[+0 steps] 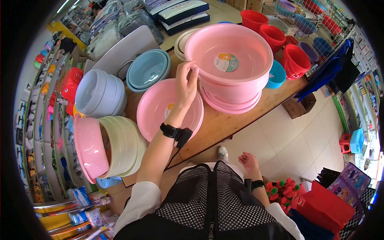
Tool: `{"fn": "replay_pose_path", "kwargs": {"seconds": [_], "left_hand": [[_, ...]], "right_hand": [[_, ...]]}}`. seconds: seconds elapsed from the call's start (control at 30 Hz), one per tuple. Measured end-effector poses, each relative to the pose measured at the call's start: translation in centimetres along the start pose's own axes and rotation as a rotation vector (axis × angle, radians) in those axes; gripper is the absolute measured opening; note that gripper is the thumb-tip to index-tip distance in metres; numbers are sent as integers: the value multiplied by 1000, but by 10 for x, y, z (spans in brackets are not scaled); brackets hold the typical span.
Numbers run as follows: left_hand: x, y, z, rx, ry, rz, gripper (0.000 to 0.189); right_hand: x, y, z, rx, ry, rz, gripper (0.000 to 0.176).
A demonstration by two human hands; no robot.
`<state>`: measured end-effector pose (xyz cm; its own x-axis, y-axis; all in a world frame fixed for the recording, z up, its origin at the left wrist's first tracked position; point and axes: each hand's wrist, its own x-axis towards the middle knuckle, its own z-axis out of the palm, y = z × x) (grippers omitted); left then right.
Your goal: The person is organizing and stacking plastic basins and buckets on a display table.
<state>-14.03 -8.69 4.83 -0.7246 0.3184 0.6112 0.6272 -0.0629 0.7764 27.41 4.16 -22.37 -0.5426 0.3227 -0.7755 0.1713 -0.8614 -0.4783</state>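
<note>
My left hand (187, 85) is closed on the left rim of a large pink basin (248, 52) with a round cartoon sticker inside. That basin sits at the top of a pink stack (232, 105) on the wooden table. Below my left wrist, which wears a black strap with a small device, a single pink basin (150, 108) lies on the tabletop, partly covered by my forearm. My right hand (249, 162) hangs near my body over the floor, away from the table. It holds nothing, and its fingers are loosely bent and apart.
On the wooden table (276, 100) stand blue basins (149, 69), a pale blue stack (100, 94), cream basins on their side (124, 144) with a pink one (90, 146), red buckets (295, 62) and a teal basin (276, 75). A cardboard box (298, 107) is on the floor; shelves line both sides.
</note>
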Motion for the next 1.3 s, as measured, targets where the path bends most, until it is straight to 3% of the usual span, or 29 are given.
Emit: {"fn": "replay_pose_path", "kwargs": {"seconds": [0.23, 0.37, 0.47, 0.6, 0.77, 0.9, 0.97, 1.03, 1.1, 1.2, 1.3], "left_hand": [[-13, 6, 8, 480, -320, 296, 41], [-16, -8, 23, 681, -371, 278, 32], [-5, -7, 30, 711, -286, 323, 29], [5, 4, 28, 441, -253, 205, 41], [-35, -15, -17, 300, -138, 167, 52], [-135, -53, -82, 258, -42, -379, 47], [-205, -91, -132, 311, 151, -500, 47], [-253, -74, -172, 521, 281, -597, 44], [-300, -73, -193, 411, 607, -711, 39], [-323, -49, -209, 355, 614, -1113, 38], [-314, -40, -207, -195, 552, -1280, 39]], "right_hand": [[8, -2, 14, -60, 1, 53, 15], [13, -8, 20, -62, -19, 43, 15], [16, -12, 13, -66, -18, 39, 15], [10, -10, 2, -60, 7, 34, 16], [6, -4, -11, -29, 27, 31, 17], [1, 4, -15, 13, 55, 21, 17], [-1, 7, -17, 16, 68, 22, 17], [-5, 7, -15, 17, 63, 21, 16], [-7, 7, -9, 0, 80, 34, 16], [-2, 4, 5, -38, 45, 58, 16], [10, -4, 26, -100, -8, 84, 16]]}}
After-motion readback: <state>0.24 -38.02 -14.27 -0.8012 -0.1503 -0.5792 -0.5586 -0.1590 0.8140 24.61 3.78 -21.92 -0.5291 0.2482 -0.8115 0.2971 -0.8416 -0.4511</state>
